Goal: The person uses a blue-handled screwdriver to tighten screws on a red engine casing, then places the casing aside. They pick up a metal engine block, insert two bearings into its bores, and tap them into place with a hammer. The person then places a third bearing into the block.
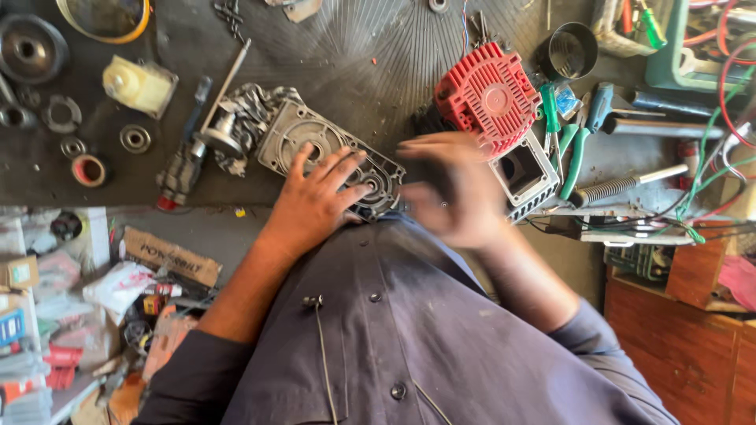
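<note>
Left hand (315,201) lies spread flat on a grey cast-metal gear housing plate (331,153) at the counter's (378,63) near edge. Right hand (453,193) is blurred beside it; I cannot tell its grip. A red ribbed motor cover (488,96) sits just beyond.

You have one head-worn camera, looking steeply down from close above onto the dark, cluttered counter (378,47) toward 12 o'clock; your own torso fills 6 o'clock.

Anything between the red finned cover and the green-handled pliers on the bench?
Head view: a green-handled screwdriver lies between the red finned cover and the green-handled pliers.
</note>
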